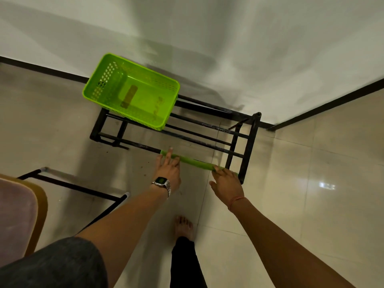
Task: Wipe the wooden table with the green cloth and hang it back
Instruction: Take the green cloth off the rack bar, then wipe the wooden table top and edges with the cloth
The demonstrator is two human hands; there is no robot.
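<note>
The green cloth (195,162) lies draped along the front top bar of a black metal rack (248,146), seen edge-on as a narrow green strip. My left hand (168,169), wearing a wristwatch, rests on the cloth's left end with fingers stretched over the bar. My right hand (227,183) covers the cloth's right end near the rack's corner post, fingers curled over it. The wooden table is not in view.
A bright green plastic basket (104,80) sits on the rack's left part, against the white wall. A padded chair (18,217) with black legs stands at the left. My bare foot (184,226) is on the tiled floor below the hands.
</note>
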